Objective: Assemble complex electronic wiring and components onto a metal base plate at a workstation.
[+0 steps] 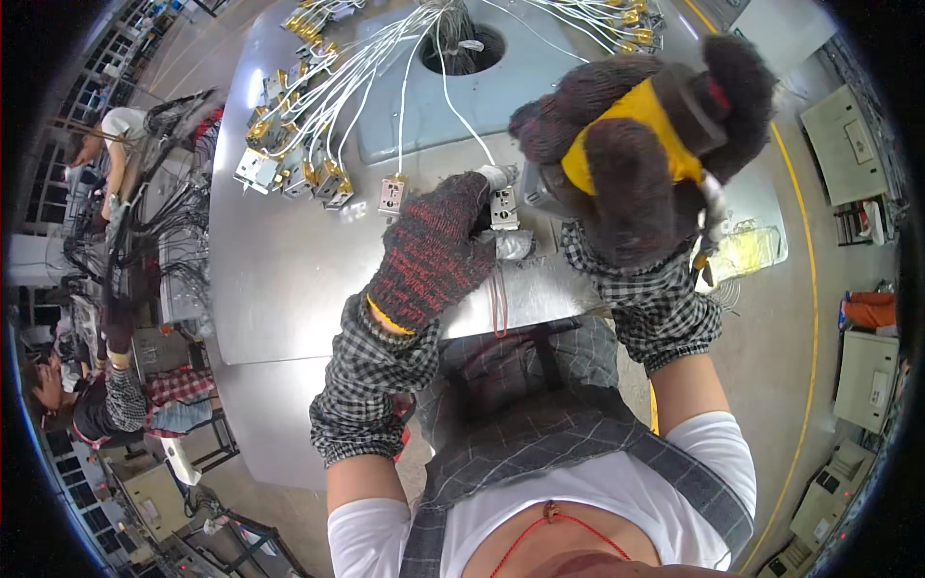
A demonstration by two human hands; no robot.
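Note:
My left hand [434, 250], in a dark red-and-black knit glove with pale wrapped fingertips, pinches a small metal socket module [504, 208] against the metal tabletop. A white cable runs up from that module. My right hand [641, 183], gloved too, is wrapped round a yellow-and-black power tool [626, 130], which looks like a cordless driver. The tool's grey front end is just right of the module; whether they touch I cannot tell. Left of my left hand lies another socket module [391, 196] on its own white cable.
White cables [424, 39] fan out from a round hole [472, 50] in the table [279, 299]. Several wired modules [289, 178] cluster at left. A shallow clear tray [756, 249] sits right of my right hand. Co-workers [116, 405] are at far left.

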